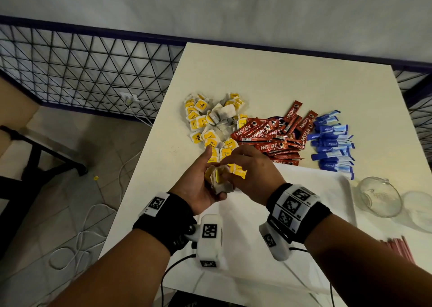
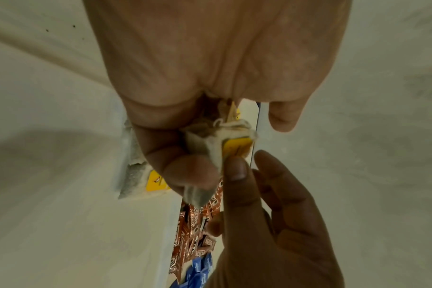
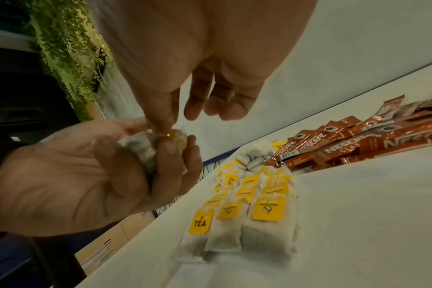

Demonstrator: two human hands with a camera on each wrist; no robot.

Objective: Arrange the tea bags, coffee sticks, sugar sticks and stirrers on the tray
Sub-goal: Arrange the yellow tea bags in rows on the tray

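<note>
Two glass cups [image 1: 379, 196] at three o'clock; three heaps at twelve: tea bags [image 1: 210, 122], Nescafe sticks [image 1: 275, 136], blue Equal sticks [image 1: 333, 143], beyond exact count.

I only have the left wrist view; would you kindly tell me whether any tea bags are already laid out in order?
Observer: Yes. The right wrist view shows tea bags lying in neat rows, tags up, on the white surface.
Operator: Thank you. Where are the stirrers?
Observer: The head view shows the stirrers in a loose bunch at the near right.
Operator: Is anything beside them?
Observer: A clear glass jar sits just beyond them.
</note>
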